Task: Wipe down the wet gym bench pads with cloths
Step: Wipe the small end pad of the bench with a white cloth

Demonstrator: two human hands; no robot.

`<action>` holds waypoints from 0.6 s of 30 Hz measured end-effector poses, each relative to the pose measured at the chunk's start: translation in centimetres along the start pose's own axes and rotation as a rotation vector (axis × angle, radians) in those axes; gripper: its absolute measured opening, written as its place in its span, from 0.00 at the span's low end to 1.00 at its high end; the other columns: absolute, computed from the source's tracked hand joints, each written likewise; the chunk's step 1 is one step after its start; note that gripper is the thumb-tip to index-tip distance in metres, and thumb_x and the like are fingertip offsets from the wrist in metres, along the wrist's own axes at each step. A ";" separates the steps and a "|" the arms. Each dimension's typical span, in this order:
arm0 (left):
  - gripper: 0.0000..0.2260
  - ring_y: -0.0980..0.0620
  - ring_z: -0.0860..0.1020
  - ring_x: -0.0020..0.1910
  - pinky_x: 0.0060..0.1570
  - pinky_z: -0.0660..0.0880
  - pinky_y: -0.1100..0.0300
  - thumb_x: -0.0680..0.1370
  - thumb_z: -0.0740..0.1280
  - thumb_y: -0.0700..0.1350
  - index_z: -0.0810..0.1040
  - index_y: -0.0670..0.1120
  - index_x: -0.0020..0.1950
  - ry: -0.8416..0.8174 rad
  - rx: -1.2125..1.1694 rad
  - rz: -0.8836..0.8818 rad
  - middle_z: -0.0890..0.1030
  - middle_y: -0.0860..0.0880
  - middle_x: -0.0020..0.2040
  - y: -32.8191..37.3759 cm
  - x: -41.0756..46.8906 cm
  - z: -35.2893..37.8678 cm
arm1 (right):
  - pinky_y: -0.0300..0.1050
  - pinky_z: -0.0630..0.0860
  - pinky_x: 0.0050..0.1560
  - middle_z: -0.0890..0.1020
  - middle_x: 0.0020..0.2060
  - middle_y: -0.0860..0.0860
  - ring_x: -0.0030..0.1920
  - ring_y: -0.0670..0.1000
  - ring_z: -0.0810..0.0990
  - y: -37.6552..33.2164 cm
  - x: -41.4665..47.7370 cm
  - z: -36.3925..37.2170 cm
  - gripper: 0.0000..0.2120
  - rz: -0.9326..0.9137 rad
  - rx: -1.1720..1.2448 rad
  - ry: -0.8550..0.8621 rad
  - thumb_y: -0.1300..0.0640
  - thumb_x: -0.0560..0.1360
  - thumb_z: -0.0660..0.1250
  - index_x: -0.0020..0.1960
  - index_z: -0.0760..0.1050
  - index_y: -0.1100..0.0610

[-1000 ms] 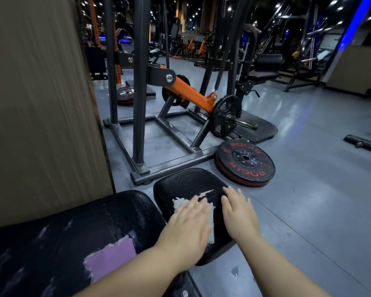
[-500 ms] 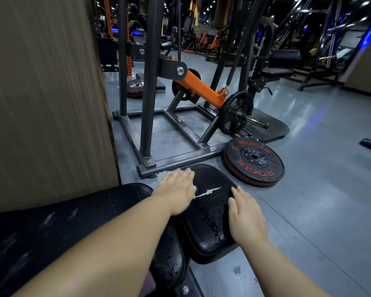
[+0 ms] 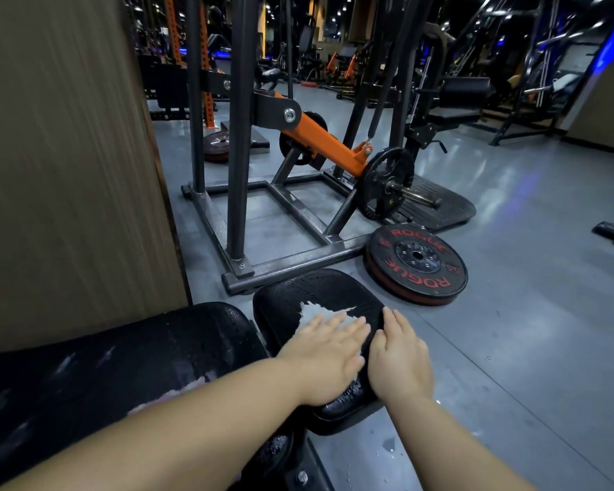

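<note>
**Left hand is flat-pressing the thin white cloth on the small black rounded vinyl seat pad; right hand is bracing the pad's right edge.**

Left fingers are lying straight and slightly spread on the cloth. Right fingers are lying straight and close together, gripping nothing. The cloth is looking light, limp and likely bunch-prone, so palm pressure beats pinching. The pad is beading with water, probably slick. A pale purple cloth is sitting on the larger black back pad. No containers are showing.
</note>
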State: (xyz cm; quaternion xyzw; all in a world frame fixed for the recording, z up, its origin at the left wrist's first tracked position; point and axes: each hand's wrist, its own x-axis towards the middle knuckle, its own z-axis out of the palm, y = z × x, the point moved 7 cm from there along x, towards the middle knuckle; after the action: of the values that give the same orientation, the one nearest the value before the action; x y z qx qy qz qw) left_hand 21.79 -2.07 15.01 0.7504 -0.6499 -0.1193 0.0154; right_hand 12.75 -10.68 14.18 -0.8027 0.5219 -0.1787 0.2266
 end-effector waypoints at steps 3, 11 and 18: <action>0.24 0.56 0.40 0.78 0.74 0.35 0.57 0.85 0.46 0.52 0.44 0.53 0.80 -0.002 0.008 0.036 0.44 0.58 0.80 -1.1 0.2 -0.6 | 0.48 0.61 0.68 0.59 0.76 0.43 0.71 0.55 0.62 -0.1 0.0 0.0 0.24 -0.001 -0.007 -0.008 0.54 0.81 0.50 0.77 0.59 0.48; 0.23 0.53 0.42 0.78 0.76 0.38 0.52 0.85 0.44 0.52 0.44 0.53 0.80 0.016 -0.075 -0.270 0.43 0.56 0.80 -9.3 3.7 -2.7 | 0.48 0.64 0.66 0.60 0.75 0.42 0.70 0.54 0.63 -0.1 0.0 -0.1 0.23 0.005 0.000 0.009 0.54 0.81 0.50 0.76 0.59 0.46; 0.24 0.53 0.40 0.78 0.76 0.37 0.50 0.85 0.44 0.53 0.43 0.53 0.80 -0.028 -0.049 -0.197 0.41 0.56 0.80 -5.7 4.2 -2.1 | 0.48 0.66 0.64 0.60 0.75 0.42 0.68 0.55 0.66 0.0 0.0 -0.1 0.24 0.016 0.002 0.033 0.54 0.80 0.51 0.76 0.59 0.46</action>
State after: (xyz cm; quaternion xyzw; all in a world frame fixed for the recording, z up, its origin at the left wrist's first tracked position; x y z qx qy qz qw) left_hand 28.31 -5.53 15.33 0.8083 -0.5702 -0.1465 0.0128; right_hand 12.72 -10.66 14.28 -0.7953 0.5318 -0.1906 0.2201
